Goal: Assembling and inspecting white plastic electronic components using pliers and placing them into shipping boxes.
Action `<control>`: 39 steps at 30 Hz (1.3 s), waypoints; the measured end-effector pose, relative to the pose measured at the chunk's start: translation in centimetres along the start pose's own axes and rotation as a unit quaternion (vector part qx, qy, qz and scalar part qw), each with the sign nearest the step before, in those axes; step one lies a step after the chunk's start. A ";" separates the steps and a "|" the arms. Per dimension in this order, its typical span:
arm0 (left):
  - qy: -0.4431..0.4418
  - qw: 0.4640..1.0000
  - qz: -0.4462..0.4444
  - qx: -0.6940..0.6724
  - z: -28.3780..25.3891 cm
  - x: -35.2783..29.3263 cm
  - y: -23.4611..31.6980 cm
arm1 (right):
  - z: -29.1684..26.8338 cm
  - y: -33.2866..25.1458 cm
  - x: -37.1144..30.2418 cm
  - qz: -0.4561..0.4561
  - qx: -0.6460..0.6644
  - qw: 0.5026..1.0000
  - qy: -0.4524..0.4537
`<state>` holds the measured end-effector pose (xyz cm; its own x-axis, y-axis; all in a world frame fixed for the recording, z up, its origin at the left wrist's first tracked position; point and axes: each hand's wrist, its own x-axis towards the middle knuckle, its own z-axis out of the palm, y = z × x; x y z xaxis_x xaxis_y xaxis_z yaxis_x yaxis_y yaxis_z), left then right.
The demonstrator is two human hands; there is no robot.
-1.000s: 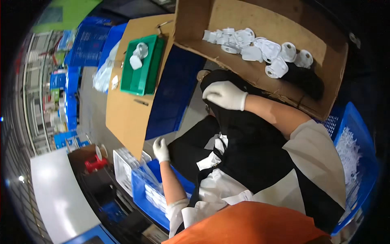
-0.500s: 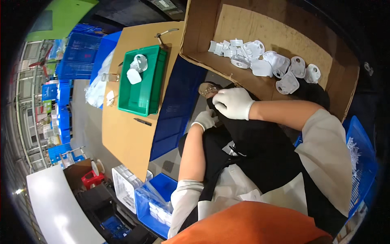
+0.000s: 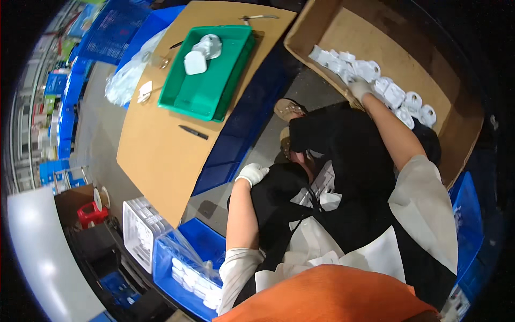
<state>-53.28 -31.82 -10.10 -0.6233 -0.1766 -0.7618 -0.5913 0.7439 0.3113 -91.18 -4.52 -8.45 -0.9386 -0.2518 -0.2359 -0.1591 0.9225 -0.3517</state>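
**Right hand in the carton of white parts, left hand on the knee**

The large cardboard carton (image 3: 429, 70) serves as the landmark. Inside it, along its near wall, lies a row of white plastic parts (image 3: 375, 80); about a dozen show, though they overlap too much for an exact count. The gloved right hand (image 3: 359, 87) reaches into the carton and lies on this row, its fingers curled down among the pieces; whether it has actually closed on one cannot be told.

The gloved left hand (image 3: 252, 173) is well apart from the carton, below and to its left, resting loosely curled on the person's black-clad knee (image 3: 279, 185) and holding nothing.

Left of the carton lies one flat cardboard sheet (image 3: 161, 139). On it stands one green tray (image 3: 209, 91) with two white parts (image 3: 201, 53) at its far end. One dark pen (image 3: 193, 132) lies on the sheet just below the tray, and one clear plastic bag (image 3: 126, 80) hangs at the sheet's left edge.

Far below the carton, beside the left forearm, one blue bin (image 3: 182, 268) lined with clear plastic holds more white pieces, and one white crate (image 3: 140, 228) stands touching its left side.
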 end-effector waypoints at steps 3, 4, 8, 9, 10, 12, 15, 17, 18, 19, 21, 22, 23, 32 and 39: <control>0.051 0.999 -0.012 -0.012 0.4 -1.0 -1.1 | 0.5 1.6 0.1 0.018 0.173 0.982 0.077; 0.063 0.998 -0.017 -0.025 0.2 -1.7 -0.9 | -0.3 0.4 -1.5 -0.028 0.259 0.959 0.111; 0.208 0.920 0.112 -0.314 0.6 -1.0 0.4 | -5.7 -10.0 -11.1 -0.232 0.237 0.930 0.157; 0.150 0.846 0.194 -0.474 -0.6 -2.0 3.6 | -6.4 -11.4 -13.4 -0.282 0.190 0.934 0.107; 0.086 0.725 0.223 -0.646 -1.7 -4.2 6.7 | -6.4 -12.5 -15.4 -0.391 0.156 0.901 0.103; -0.074 0.551 0.315 -0.769 -2.6 -5.0 8.3 | -4.8 -15.5 -18.0 -0.604 0.148 0.783 0.036; -0.104 0.425 0.295 -0.850 -1.1 -3.8 7.0 | -2.2 -18.5 -19.9 -0.698 0.077 0.694 -0.161; -0.062 0.417 0.302 -0.855 -1.6 -3.6 5.3 | -1.8 -20.2 -18.6 -0.723 0.085 0.670 -0.144; -0.046 0.413 0.302 -0.858 -1.7 -3.7 4.2 | -1.3 -21.5 -18.0 -0.743 0.098 0.650 -0.129; -0.020 0.419 0.306 -0.854 -1.7 -4.0 2.8 | -3.0 -24.4 -17.0 -0.722 0.077 0.661 -0.189; 0.021 0.424 0.279 -0.862 -1.0 -3.7 0.9 | -4.9 -28.1 -13.3 -0.715 0.127 0.687 0.008; 0.008 0.423 0.241 -0.873 -0.4 -3.2 0.4 | -5.6 -29.8 -10.3 -0.673 0.158 0.720 0.066; -0.012 0.424 0.208 -0.882 -0.1 -2.3 0.2 | -5.6 -31.0 -6.3 -0.620 0.188 0.749 0.142; 0.023 0.681 0.199 -0.705 -2.0 -1.9 1.3 | -0.6 -32.3 14.9 -0.069 -0.191 0.979 0.018; 0.050 0.716 0.165 -0.677 -1.8 -1.0 0.9 | 1.4 -31.9 16.8 -0.187 -0.192 0.963 0.006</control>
<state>-54.10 -32.20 -8.02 -0.8366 -0.2312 -0.4967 -0.3153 -0.5383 0.7816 -101.45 -38.57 -2.43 -0.7968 -0.5864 -0.1457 -0.5863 0.8087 -0.0477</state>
